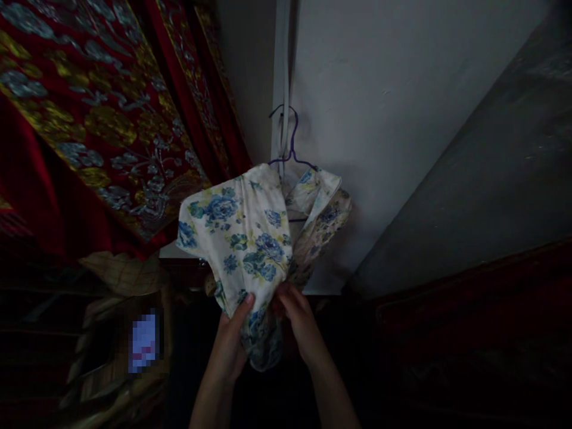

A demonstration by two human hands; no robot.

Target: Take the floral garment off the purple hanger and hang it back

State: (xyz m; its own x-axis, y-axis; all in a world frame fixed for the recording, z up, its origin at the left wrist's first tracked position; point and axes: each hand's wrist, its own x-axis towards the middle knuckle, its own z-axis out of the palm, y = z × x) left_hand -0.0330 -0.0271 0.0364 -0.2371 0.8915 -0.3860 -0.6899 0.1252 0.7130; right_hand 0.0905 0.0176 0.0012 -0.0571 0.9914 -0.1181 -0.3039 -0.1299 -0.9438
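A white shirt with blue flowers [266, 220] hangs on a dark purple hanger [293, 134] in the middle of the view. Its collar is open at the top, and its lower part is gathered below. My left hand [235, 333] grips the lower left part of the cloth, thumb on top and fingers behind. At the front edge, my right hand [295, 307] is closed with its fingertips curled on the cloth. The fingertips of both hands are partly hidden by the fabric and the dim light.
A red cloth embroidered in gold and silver [102, 119] hangs at the upper left. Behind the shirt is a pale wall [357, 89] with a white strip or cord [286, 53]. A blurred, pixelated bright screen [143, 342] shows at the lower left.
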